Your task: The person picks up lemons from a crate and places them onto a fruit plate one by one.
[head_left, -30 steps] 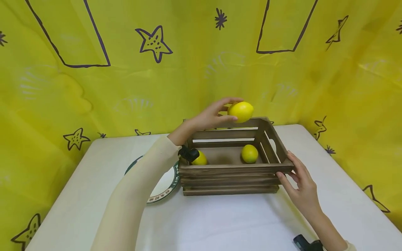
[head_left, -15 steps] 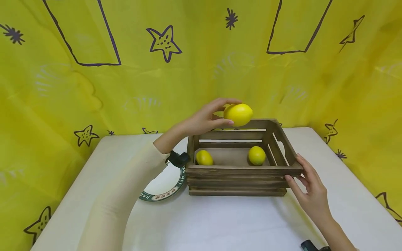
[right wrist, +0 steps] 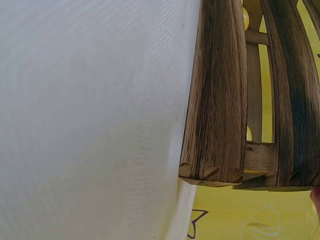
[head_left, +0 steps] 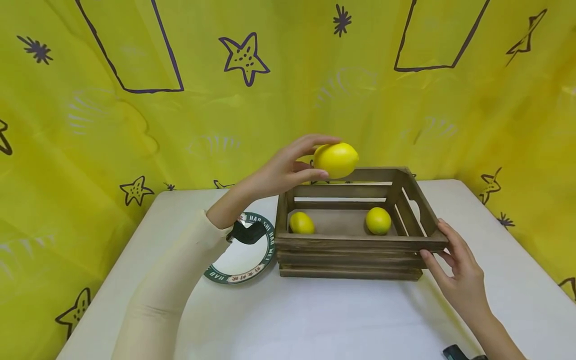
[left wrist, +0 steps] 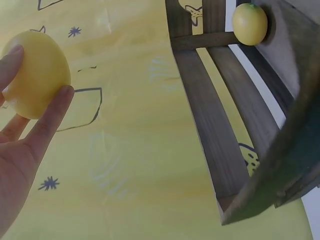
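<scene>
My left hand (head_left: 288, 167) grips a yellow lemon (head_left: 337, 160) between thumb and fingers, up above the back left part of a brown slatted wooden crate (head_left: 351, 244). In the left wrist view the same lemon (left wrist: 37, 75) sits in the curled fingers, apart from the crate. Two more lemons lie on the crate floor, a left lemon (head_left: 302, 223) and a right lemon (head_left: 378, 221). At the crate's front right corner my right hand (head_left: 461, 270) holds the top rail, thumb in front and fingers on the side.
A white plate with a green patterned rim (head_left: 245, 278) stands left of the crate, partly behind the left wrist. Both stand on a white table (head_left: 315, 320). A yellow curtain (head_left: 288, 100) with drawn stars hangs behind and at the sides.
The left hand has drawn back leftward relative to the crate, still with the lemon, uncovering the left lemon and more of the plate. The right hand keeps its hold. The head view has shifted left.
</scene>
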Demonstrator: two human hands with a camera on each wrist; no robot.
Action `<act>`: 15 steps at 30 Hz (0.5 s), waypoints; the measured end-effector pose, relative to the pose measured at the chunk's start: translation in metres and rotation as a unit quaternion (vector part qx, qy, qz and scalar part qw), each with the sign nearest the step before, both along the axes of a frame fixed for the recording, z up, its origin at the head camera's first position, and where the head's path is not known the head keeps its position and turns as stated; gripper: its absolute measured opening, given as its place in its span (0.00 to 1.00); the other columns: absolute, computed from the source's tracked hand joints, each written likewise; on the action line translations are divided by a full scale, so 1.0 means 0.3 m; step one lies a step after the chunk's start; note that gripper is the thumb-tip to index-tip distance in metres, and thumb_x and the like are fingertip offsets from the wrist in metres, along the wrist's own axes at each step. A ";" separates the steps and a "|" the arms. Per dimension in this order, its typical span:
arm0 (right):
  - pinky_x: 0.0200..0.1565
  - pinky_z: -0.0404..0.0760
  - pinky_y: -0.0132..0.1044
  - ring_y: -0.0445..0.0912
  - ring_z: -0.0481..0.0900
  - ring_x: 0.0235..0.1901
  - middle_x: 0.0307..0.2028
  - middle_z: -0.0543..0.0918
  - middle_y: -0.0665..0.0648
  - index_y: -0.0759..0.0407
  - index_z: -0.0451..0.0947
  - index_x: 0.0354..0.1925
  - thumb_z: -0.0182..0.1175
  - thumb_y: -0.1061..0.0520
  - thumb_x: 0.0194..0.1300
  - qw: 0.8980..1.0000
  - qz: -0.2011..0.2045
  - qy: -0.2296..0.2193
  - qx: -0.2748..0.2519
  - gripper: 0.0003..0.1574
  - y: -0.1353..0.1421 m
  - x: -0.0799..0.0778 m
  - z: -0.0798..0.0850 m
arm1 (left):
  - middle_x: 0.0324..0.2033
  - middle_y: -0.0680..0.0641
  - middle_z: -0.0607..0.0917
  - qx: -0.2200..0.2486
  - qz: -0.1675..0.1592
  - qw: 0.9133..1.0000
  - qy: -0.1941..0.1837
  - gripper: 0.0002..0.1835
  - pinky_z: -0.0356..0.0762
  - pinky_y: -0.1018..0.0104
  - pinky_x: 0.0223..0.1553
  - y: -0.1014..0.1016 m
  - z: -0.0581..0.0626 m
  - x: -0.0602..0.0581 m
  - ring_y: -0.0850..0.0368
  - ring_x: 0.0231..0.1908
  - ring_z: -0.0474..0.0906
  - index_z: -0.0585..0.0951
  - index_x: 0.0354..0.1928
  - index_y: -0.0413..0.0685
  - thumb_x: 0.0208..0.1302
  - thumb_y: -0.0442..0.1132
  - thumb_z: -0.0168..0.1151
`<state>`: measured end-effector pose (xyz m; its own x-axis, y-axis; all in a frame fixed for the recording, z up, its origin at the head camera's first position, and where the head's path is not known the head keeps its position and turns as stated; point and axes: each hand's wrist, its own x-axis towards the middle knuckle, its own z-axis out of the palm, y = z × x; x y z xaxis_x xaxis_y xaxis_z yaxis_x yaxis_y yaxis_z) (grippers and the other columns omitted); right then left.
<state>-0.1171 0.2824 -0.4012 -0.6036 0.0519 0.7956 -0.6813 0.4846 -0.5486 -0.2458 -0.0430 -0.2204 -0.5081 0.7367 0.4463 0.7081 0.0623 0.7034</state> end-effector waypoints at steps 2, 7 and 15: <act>0.52 0.74 0.20 0.36 0.73 0.60 0.66 0.70 0.66 0.79 0.64 0.64 0.63 0.56 0.66 1.000 0.001 0.001 0.001 0.38 0.003 -0.002 -0.006 | 0.66 0.40 0.67 0.006 0.007 1.000 0.002 0.31 0.78 0.63 0.55 -0.020 -0.001 0.008 0.49 0.62 0.70 0.66 0.67 0.35 0.63 0.26 0.63; 0.52 0.75 0.20 0.37 0.73 0.60 0.65 0.69 0.69 0.81 0.64 0.63 0.63 0.57 0.65 1.000 0.005 0.001 -0.002 0.38 0.009 -0.009 -0.015 | 0.65 0.39 0.68 0.023 0.036 0.999 0.025 0.31 0.78 0.64 0.55 -0.067 -0.008 0.027 0.50 0.62 0.68 0.67 0.67 0.35 0.62 0.26 0.63; 0.52 0.75 0.20 0.38 0.74 0.60 0.65 0.69 0.70 0.78 0.64 0.64 0.64 0.57 0.65 1.000 0.003 -0.006 0.001 0.37 0.013 -0.010 -0.014 | 0.65 0.41 0.69 0.031 0.100 0.994 0.042 0.31 0.79 0.65 0.53 -0.149 -0.028 0.061 0.50 0.62 0.69 0.68 0.67 0.37 0.62 0.27 0.64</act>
